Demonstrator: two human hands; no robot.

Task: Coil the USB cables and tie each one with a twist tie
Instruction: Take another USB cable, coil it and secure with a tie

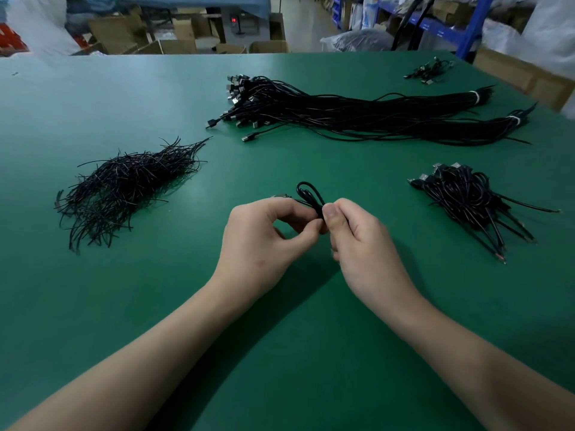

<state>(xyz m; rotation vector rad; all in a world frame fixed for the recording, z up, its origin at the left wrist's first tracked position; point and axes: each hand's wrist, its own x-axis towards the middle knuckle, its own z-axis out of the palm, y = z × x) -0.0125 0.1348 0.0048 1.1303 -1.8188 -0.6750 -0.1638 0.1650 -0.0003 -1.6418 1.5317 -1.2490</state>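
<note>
Thin black coiled USB cable [315, 206] under two-handed grip.
Left hand [264, 234] and right hand [361, 241] pinch its middle; loop projects just beyond the pinch; black wire twist-tie heap [124, 188] lies left of grip.

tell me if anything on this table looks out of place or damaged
Mildly: two loose cables stray from the big uncoiled bundle, plugs lying apart from it. A small clump of cables sits alone at the far right corner. Nothing looks damaged.

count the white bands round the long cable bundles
2. The farther white band wraps the rear bundle near its right end; the nearer white band wraps the front bundle, further right. More could be hidden underneath.
</note>
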